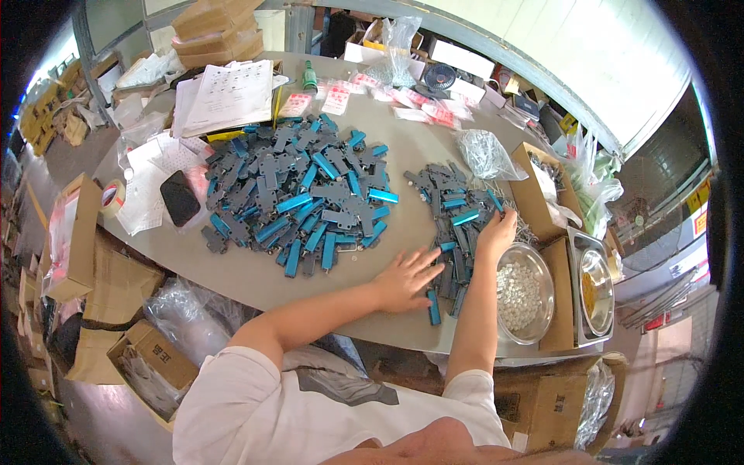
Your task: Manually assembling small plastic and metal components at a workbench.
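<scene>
My left hand (406, 280) rests with fingers spread at the near left edge of a smaller pile of grey and blue oblong parts (457, 200); nothing is gripped in it. At the pile's right side, my right hand (497, 234) has its fingers closed on one slim blue-and-grey part (495, 200), which sticks out past the fingertips. Thin metal pins (527, 231) lie partly hidden behind that hand. A much larger heap of the same kind of parts (302, 194) spreads over the table's middle left.
A round metal bowl of small whitish pieces (521, 293) stands right of my right forearm. Beyond it is a metal tray (575, 310) with a bowl of yellowish bits. An open cardboard box (542, 198), papers (225, 97), a dark phone (180, 198) and tape roll (112, 197) surround the heaps.
</scene>
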Tool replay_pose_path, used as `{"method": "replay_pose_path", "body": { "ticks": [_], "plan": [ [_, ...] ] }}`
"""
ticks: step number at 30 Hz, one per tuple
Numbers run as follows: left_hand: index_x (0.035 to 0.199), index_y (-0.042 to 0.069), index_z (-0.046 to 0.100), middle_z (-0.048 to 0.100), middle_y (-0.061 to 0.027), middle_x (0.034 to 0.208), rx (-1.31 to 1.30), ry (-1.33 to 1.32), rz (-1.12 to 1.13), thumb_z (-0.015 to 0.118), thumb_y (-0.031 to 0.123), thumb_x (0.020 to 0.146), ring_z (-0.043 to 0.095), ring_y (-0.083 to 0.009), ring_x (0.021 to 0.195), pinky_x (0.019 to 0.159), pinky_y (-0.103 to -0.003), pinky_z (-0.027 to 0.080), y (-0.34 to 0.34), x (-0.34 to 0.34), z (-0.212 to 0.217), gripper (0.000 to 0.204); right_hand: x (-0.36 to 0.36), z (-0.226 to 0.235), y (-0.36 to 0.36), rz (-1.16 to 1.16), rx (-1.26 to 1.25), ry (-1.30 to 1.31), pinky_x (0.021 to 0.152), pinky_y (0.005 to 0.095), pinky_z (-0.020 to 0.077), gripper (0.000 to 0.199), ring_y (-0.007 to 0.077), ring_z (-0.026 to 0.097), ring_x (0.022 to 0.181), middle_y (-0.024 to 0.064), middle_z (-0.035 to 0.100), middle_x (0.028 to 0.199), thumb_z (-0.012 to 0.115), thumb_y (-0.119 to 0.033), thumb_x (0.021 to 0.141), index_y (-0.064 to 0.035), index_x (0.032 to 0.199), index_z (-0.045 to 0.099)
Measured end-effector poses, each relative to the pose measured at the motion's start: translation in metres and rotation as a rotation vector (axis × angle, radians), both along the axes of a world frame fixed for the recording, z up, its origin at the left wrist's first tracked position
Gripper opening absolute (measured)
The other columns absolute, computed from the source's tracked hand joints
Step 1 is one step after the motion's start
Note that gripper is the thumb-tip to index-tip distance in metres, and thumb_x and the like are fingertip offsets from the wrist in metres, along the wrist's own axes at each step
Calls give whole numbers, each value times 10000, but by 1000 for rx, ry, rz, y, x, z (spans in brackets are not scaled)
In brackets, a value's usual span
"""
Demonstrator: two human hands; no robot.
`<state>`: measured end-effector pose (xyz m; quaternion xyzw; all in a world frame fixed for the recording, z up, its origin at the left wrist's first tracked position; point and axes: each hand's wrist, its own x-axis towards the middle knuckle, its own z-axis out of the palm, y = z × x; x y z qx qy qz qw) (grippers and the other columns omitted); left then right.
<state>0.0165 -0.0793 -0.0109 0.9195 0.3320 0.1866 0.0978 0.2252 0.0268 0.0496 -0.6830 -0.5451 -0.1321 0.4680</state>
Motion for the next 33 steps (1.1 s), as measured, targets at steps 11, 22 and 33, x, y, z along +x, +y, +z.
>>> {"method": "replay_pose_path", "body": {
  "ticks": [11,22,33],
  "plan": [
    [1283,29,403,520,-190,1225,-56,-521,275,604,153,855,509,-385,1098,925,-453,403,2,-54,41,489,-87,16,-101,950,-437,217,635,308,484,241,209,618,692,156,634,804,641,-18,774,15,1010,608],
    [1298,132,395,552,-72,1152,-1489,-1374,127,471,141,948,559,-163,1008,794,-376,499,-41,-81,7,359,-117,-31,-155,950,-529,1389,728,210,441,342,96,538,819,11,549,931,523,37,861,-5,1200,523],
    [1131,73,456,551,-13,951,-986,-1175,263,581,105,881,547,-83,800,609,-251,502,-76,-88,9,281,-141,-27,-176,945,-493,625,633,224,441,275,77,529,720,23,594,879,618,9,802,-20,1076,615]
  ]
}}
